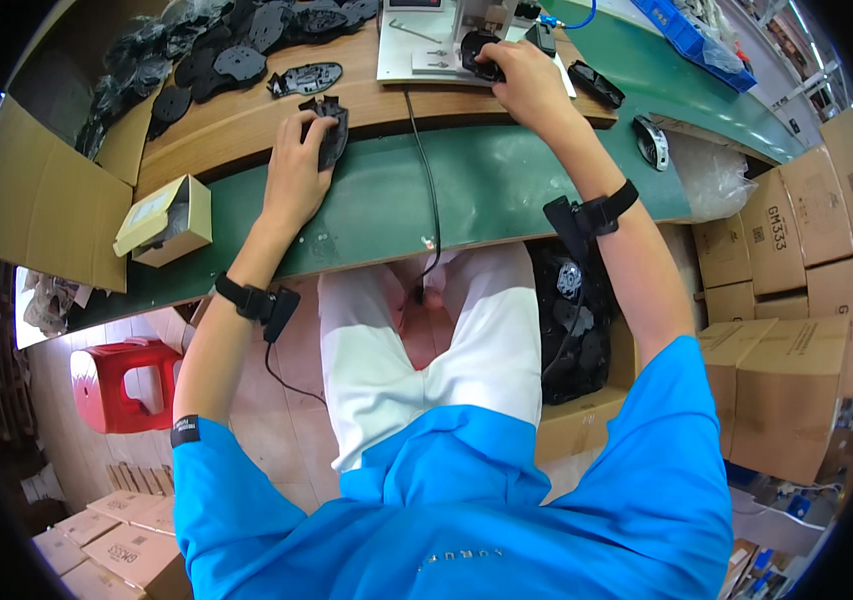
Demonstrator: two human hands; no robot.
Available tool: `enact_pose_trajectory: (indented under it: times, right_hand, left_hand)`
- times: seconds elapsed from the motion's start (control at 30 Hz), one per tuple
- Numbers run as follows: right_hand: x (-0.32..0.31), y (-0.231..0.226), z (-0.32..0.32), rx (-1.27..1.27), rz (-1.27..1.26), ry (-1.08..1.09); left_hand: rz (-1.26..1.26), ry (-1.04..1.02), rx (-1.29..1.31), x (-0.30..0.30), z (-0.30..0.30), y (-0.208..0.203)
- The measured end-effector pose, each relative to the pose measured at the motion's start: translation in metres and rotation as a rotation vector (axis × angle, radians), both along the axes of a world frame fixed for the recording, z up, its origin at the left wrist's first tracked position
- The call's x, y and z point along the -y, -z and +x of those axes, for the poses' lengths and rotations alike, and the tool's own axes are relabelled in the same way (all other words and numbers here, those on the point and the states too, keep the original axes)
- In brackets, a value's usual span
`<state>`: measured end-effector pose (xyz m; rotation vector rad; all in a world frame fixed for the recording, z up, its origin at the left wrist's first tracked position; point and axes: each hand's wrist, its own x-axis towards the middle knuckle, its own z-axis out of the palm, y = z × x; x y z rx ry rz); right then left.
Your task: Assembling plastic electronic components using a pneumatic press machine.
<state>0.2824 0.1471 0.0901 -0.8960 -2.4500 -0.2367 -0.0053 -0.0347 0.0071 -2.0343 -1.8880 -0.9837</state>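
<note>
Fingers first. My left hand (296, 170) is curled around a flat black plastic shell (331, 130) at the seam where the wooden bench top (246, 125) meets the green belt (486, 180); fingertips wrap its far edge, thumb under, a real grasp. My right hand (526, 85) is closed over a second black part (476, 55) seated on the pale fixture plate (416, 65) of a small bench machine; fingers press down on it, though I cannot tell how far it is seated.

Outward from there: one loose black shell (306, 78) lies just beyond my left fingers, with a heap of bagged black shells (216, 45) behind it. A black cable (424, 170) runs from the fixture across the belt and down over its near edge, between my two arms. Two finished-looking dark pieces (596, 85) and (651, 142) sit on the belt right of my right wrist. A small open carton (166, 220) stands at the left.

Risks, as I judge them:
- Right fingertips sit close to the machine's working head; a pinch if it cycles.
- Left forearm could snag the cable and tug the plate.
- Shell held over the bench lip could slip onto the belt.
- Wrist straps may catch the piece near my right wrist.
</note>
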Motion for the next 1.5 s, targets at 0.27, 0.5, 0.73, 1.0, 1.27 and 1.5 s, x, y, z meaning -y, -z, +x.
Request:
enact_pose_trajectory:
  times: [0.27, 0.5, 0.73, 1.0, 1.27, 1.5]
  right_hand:
    - [0.001, 0.002, 0.001, -0.023, -0.026, -0.026]
    - [0.005, 0.005, 0.000, -0.067, -0.001, -0.019]
    - [0.006, 0.002, 0.000, -0.053, 0.010, 0.000]
    - [0.005, 0.003, -0.002, -0.072, -0.020, -0.005]
    - [0.030, -0.019, 0.020, -0.305, -0.034, -0.171]
    - [0.164, 0.003, 0.106, -0.594, -0.352, -0.192]
  left_hand:
    - [0.009, -0.049, -0.036, 0.006, 0.006, -0.002]
    - [-0.035, -0.105, -0.129, 0.013, 0.007, -0.009]
    - [0.006, -0.028, -0.403, 0.015, -0.007, -0.036]
    - [-0.294, 0.049, -0.336, 0.025, -0.038, -0.039]
    - [-0.079, 0.253, 0.180, 0.030, 0.002, -0.063]
    - [-0.124, 0.245, 0.513, -0.005, 0.060, -0.096]
